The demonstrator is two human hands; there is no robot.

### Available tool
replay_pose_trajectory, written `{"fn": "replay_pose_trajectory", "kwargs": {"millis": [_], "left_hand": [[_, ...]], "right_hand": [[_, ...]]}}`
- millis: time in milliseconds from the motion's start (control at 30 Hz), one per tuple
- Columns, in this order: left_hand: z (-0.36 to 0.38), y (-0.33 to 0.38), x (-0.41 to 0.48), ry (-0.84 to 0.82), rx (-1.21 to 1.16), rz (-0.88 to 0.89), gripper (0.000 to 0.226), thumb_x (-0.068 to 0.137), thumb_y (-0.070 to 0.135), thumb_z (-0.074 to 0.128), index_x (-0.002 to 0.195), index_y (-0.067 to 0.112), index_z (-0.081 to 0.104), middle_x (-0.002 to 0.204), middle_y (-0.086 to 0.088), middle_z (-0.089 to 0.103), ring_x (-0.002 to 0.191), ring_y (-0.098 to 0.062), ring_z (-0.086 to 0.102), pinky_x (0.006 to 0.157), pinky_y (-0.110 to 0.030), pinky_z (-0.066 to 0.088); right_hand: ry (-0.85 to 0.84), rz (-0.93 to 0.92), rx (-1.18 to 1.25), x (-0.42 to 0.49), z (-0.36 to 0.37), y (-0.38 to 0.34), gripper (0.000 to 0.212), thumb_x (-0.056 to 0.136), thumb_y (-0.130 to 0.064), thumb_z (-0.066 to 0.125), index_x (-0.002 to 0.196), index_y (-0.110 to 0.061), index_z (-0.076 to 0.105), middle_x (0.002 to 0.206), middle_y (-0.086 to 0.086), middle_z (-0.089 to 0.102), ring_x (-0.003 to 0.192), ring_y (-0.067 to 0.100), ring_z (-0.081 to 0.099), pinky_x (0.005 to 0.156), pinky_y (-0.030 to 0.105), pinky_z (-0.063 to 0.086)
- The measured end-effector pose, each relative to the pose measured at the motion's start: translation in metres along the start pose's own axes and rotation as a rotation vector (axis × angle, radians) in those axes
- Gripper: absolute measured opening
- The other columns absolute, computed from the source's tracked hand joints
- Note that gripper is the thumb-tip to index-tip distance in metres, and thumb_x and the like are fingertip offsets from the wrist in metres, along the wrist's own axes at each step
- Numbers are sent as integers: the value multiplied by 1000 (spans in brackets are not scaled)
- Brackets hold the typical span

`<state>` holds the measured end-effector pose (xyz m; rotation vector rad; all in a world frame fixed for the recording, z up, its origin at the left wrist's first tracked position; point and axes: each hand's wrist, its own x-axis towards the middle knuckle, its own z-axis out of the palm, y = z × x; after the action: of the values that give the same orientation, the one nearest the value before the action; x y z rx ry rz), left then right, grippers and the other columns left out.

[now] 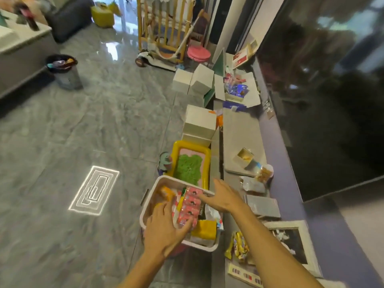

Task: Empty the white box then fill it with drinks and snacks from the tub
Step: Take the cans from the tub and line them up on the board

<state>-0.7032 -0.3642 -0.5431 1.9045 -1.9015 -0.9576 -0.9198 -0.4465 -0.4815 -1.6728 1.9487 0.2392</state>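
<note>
A white tub (154, 185) stands on the grey floor, filled with drinks and snacks. A pink multipack of drink cartons (189, 205) lies across its middle. My left hand (166, 229) grips the near end of that pack. My right hand (221, 197) rests on its far end, fingers spread. An orange snack pack (166, 193) and a yellow pack (204, 229) also lie in the tub. An open white box (239, 94) with blue and pink packets inside sits farther along the ledge. A closed white box (199, 123) stands beyond the tub.
A yellow tray (190, 145) with green material sits just behind the tub. Two more white boxes (193, 81) stand farther back. A low grey ledge (239, 129) on the right holds small packets. A bin (63, 71) stands at the left. A framed picture (291, 240) lies at the right.
</note>
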Motion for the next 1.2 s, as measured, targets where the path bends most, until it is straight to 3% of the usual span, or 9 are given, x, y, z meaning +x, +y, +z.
{"fn": "replay_pose_trajectory", "kwargs": {"millis": [133, 267, 400, 533, 667, 833, 1067, 1200], "left_hand": [[98, -27, 27, 63, -100, -191, 119, 66, 105, 43, 156, 29, 35, 154, 5, 48, 139, -18, 48, 117, -44, 42], [178, -55, 48, 81, -128, -259, 128, 58, 104, 53, 157, 27, 32, 149, 3, 51, 136, -19, 49, 114, -42, 43], [220, -72, 59, 64, -69, -252, 132, 56, 103, 54, 160, 26, 27, 150, 4, 46, 135, -18, 45, 114, -40, 40], [230, -71, 63, 80, -115, -256, 119, 58, 85, 71, 153, 23, 37, 137, 3, 54, 119, -16, 50, 105, -34, 44], [211, -67, 60, 68, -177, -203, 103, 58, 73, 78, 142, 22, 45, 122, 6, 54, 108, -10, 45, 94, -31, 51], [153, -62, 51, 29, -137, -15, 98, 60, 63, 81, 142, 20, 48, 128, 4, 54, 114, -10, 47, 97, -32, 52], [19, -19, 52, -13, -31, 423, 99, 63, 61, 84, 147, 25, 45, 138, 11, 49, 128, -16, 52, 101, -37, 54], [-60, 39, 50, -78, 0, 743, 94, 68, 56, 87, 148, 27, 45, 139, 12, 51, 126, -17, 55, 98, -40, 53]], "right_hand": [[-104, -21, 32, 88, 70, 26, 98, 81, -88, 61, 156, -27, 43, 154, 3, 55, 133, 28, 58, 108, 48, 52], [-90, 44, 100, 151, 147, 38, 106, 83, -81, 67, 161, -18, 34, 159, 12, 44, 142, 35, 49, 115, 49, 46], [-20, 135, 144, 187, 195, 41, 118, 79, -85, 68, 161, -12, 26, 159, 13, 28, 145, 41, 42, 114, 56, 46], [35, 163, 197, 202, 214, 43, 121, 78, -82, 72, 164, -17, 18, 162, 12, 20, 143, 45, 42, 109, 57, 47], [71, 190, 296, 196, 209, 42, 112, 76, -76, 78, 157, -19, 25, 149, 10, 30, 130, 40, 54, 98, 51, 53], [123, 295, 523, 161, 178, 30, 114, 73, -65, 85, 160, -20, 27, 148, 11, 32, 131, 39, 52, 105, 53, 53], [289, 388, 850, 66, 62, 13, 123, 67, -65, 79, 167, -20, 24, 162, 12, 22, 148, 38, 39, 119, 51, 41], [468, 414, 1055, -29, -16, 17, 109, 65, -62, 87, 157, -26, 40, 149, 11, 47, 133, 31, 54, 112, 48, 49]]}}
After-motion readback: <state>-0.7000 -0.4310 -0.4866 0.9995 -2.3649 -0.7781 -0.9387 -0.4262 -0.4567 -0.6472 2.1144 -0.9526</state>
